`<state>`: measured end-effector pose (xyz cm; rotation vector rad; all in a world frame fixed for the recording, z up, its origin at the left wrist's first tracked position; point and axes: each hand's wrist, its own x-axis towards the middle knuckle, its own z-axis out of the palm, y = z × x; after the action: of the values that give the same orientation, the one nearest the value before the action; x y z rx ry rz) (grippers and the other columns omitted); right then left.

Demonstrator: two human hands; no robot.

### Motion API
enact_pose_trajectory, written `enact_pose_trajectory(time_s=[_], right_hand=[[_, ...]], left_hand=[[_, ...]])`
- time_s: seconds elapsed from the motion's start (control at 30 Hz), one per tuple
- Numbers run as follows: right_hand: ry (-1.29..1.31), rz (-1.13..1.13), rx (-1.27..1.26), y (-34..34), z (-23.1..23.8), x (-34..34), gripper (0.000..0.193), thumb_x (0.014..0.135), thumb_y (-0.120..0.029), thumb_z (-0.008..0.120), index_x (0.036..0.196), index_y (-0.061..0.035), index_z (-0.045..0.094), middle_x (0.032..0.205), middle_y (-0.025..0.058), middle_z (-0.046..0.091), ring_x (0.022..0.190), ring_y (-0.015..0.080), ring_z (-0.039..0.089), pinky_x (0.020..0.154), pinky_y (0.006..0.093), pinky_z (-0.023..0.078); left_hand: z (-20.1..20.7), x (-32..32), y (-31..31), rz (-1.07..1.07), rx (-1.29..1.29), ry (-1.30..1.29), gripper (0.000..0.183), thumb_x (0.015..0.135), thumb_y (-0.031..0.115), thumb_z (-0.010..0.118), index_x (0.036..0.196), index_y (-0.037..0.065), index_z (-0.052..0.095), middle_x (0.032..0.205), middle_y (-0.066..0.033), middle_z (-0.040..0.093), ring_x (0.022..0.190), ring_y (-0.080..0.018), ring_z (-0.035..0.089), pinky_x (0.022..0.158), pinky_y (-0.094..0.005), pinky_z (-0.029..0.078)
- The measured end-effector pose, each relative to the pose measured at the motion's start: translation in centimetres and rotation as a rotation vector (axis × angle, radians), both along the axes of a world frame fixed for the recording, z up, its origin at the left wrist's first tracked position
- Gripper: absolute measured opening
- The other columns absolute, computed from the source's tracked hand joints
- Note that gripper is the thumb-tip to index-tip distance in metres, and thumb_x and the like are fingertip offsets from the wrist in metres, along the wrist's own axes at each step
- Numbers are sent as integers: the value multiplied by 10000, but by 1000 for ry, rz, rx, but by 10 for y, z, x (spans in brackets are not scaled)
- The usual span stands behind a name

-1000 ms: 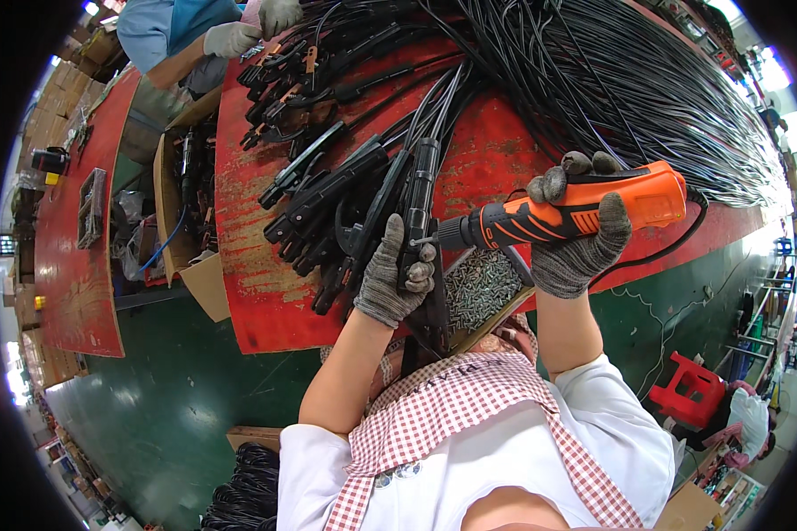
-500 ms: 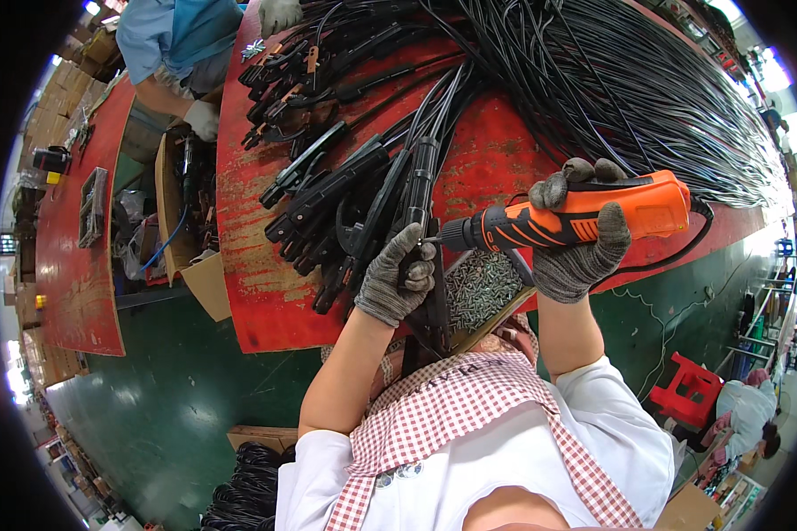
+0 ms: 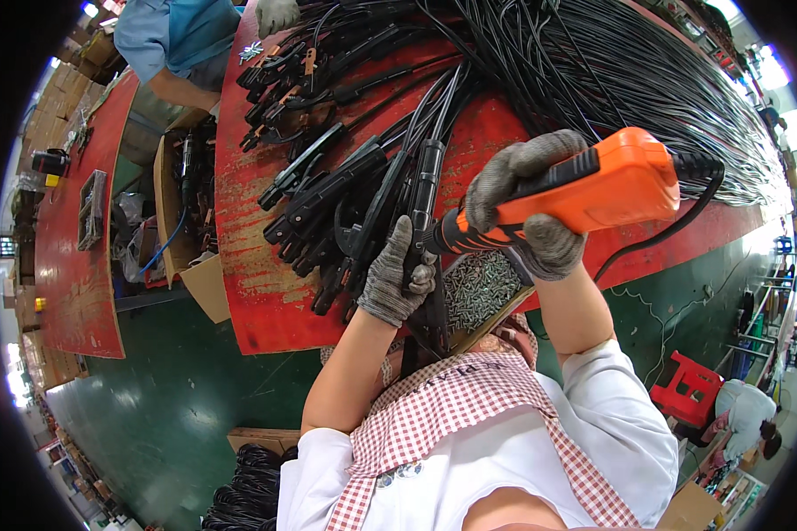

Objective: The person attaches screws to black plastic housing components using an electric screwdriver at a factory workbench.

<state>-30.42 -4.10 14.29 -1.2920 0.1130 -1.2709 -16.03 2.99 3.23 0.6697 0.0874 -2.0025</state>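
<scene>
My left hand (image 3: 391, 281), in a grey knit glove, is closed around the lower end of a black welding electrode holder (image 3: 428, 173) with its cable running away from me. My gloved right hand (image 3: 530, 199) wraps around an orange and black power screwdriver (image 3: 629, 181). The tool's black front end meets the holder beside my left fingers, and its bit is hidden there. Right below the tool, a tray (image 3: 506, 313) full of small silvery screws (image 3: 478, 292) sits at the table edge. Several more black holders (image 3: 328, 208) lie to the left of my left hand.
A thick bundle of black cables (image 3: 646, 97) covers the far right of the red table (image 3: 266, 305). At the far left stands a co-worker in blue (image 3: 173, 40), with a gloved hand (image 3: 277, 15) on the table. A red stool (image 3: 687, 389) stands on the floor at right.
My right hand has moved left with the screwdriver, whose back end is now raised and tilted. Its tip has come up against the holder. The co-worker's lower hand has moved mostly out of sight.
</scene>
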Motion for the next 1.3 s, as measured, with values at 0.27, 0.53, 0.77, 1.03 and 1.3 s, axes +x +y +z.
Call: enact_pose_trajectory(time_s=[0.27, 0.53, 0.77, 1.03, 1.3], right_hand=[[-1, 10, -58, -1, -1, 5, 386, 703, -200, 663, 961, -44, 422, 659, 101, 535, 523, 138, 522, 507, 276, 452], [-104, 2, -117, 5, 0, -7, 396, 719, -201, 627, 1020, -49, 420, 856, 147, 547, 625, 176, 557, 535, 290, 436], [-401, -227, 88, 18, 20, -44, 382, 727, -220, 572, 1046, -53, 444, 896, 148, 557, 633, 187, 550, 563, 312, 436], [-332, -306, 294, 20, -14, -62, 394, 699, -172, 609, 1029, -49, 433, 906, 154, 543, 645, 214, 557, 583, 348, 451], [-292, -363, 404, 12, -26, -69, 405, 690, -160, 622, 1025, -41, 428, 882, 148, 546, 643, 210, 560, 580, 341, 470]], left_hand=[[-2, -3, -5, -31, 21, -29, 285, 802, 380, 514, 839, 99, 536, 599, -35, 534, 348, -81, 445, 277, -157, 321], [16, 2, -7, -44, 11, -136, 209, 798, 320, 543, 827, 123, 481, 582, -31, 502, 362, -89, 458, 281, -165, 339], [63, 54, -39, -291, 51, -22, 241, 780, 318, 569, 837, 92, 507, 626, -68, 539, 368, -68, 418, 295, -158, 337], [91, 124, -77, -625, -249, -1581, 368, 765, 341, 579, 1052, 139, 469, 639, -39, 543, 558, -149, 551, 468, -276, 440], [69, 159, -136, -1180, -321, -2187, 501, 778, 513, 397, 916, 71, 589, 854, -170, 590, 856, -292, 556, 796, -358, 411]])
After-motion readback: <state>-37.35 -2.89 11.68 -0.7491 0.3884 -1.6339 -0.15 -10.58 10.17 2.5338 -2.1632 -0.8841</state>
